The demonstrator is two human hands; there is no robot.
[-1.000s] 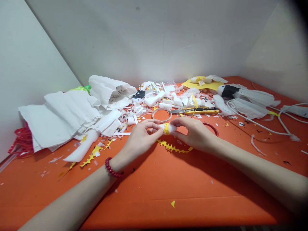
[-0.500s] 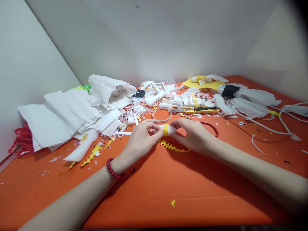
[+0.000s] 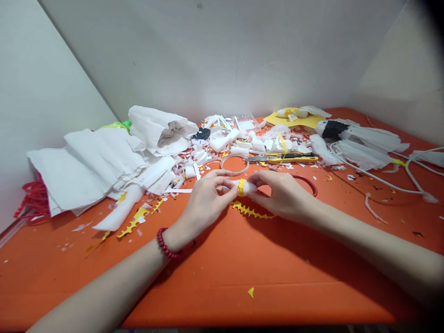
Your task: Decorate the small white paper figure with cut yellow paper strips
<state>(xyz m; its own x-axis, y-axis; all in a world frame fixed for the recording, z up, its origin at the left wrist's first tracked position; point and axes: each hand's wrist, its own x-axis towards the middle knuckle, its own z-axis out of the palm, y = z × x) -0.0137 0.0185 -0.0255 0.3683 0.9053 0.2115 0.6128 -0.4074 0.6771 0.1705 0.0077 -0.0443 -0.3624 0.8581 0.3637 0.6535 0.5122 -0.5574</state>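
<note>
Head view: both hands meet over the orange worktop, left hand and right hand each pinched on a small white paper roll held just above the surface. A yellow band already rings the roll; a jagged yellow strip lies loose beneath. No container's contents can be made out among the white paper scraps behind.

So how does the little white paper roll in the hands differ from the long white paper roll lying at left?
The small white paper roll is short, wears a yellow band, and is pinched between the left hand and right hand. The long white paper roll is bandless and lies untouched on the orange table. Both are white paper.
</note>
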